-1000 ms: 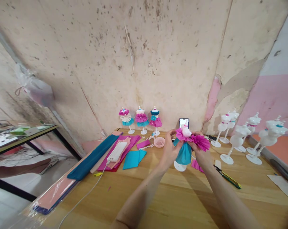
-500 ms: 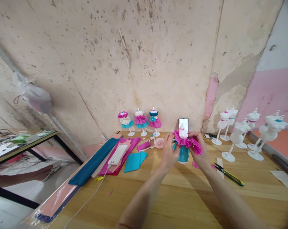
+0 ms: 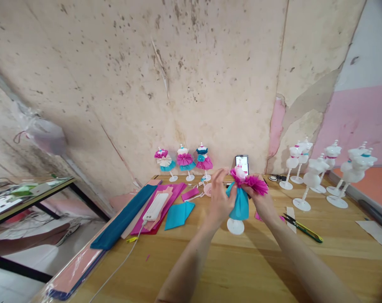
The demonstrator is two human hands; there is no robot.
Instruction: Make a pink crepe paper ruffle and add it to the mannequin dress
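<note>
A small white mannequin (image 3: 240, 171) on a round white base (image 3: 235, 226) stands on the wooden table (image 3: 228, 269). It wears a teal paper skirt (image 3: 240, 205) and a magenta pleated paper ruffle (image 3: 255, 184). My left hand (image 3: 220, 199) grips the left side of the figure at the waist, fingers closed around the paper. From the right, my right hand (image 3: 263, 202) pinches the magenta ruffle against the mannequin.
Three dressed mannequins (image 3: 184, 161) stand at the wall, several bare white ones (image 3: 311, 179) at the right. A phone (image 3: 242, 163) leans behind the figure. Teal and magenta paper sheets (image 3: 165, 206), a power bank (image 3: 155, 206) with cable, a pink dish (image 3: 209, 189) and scissors (image 3: 302, 227) lie around.
The view tilted slightly. I lifted and tipped the figure, then set it upright, so its white base shows again. The magenta ruffle has been drawn in closer round the waist.
</note>
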